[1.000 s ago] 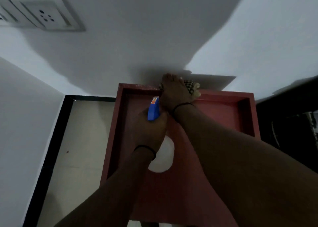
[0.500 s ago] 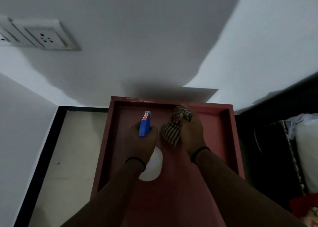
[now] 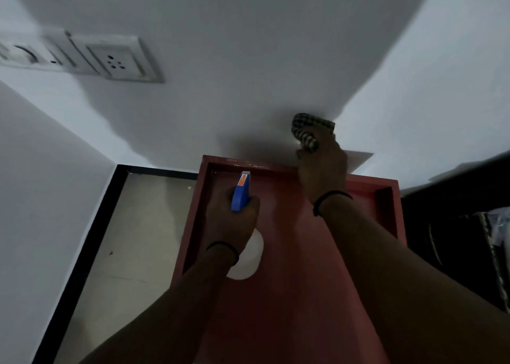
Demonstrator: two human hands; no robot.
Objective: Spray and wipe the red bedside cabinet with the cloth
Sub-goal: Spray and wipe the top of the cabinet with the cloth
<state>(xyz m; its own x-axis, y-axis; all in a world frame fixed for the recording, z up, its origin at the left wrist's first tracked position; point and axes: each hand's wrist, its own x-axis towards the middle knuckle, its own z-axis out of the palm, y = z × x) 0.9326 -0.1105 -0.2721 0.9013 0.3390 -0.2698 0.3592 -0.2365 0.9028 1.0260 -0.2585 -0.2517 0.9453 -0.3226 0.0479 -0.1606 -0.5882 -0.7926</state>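
At the far rim of the red bedside cabinet [image 3: 289,294], right of centre, our right hand [image 3: 323,170] grips the bunched checked cloth [image 3: 306,129]. The cloth sits above the rim, close to the wall [image 3: 248,74]; we cannot tell whether it touches. We judge this placement serves the rim edge. Over the recessed top, left of centre, our left hand [image 3: 231,223] is closed around the spray bottle [image 3: 240,192], nozzle pointing far, so the surface ahead can be wetted without regripping.

Both arms are extended.
The left grip [image 3: 234,221] is curled low round the spray bottle [image 3: 240,191]; the right grip [image 3: 323,170] is raised farther out, the cloth [image 3: 306,129] clutched.
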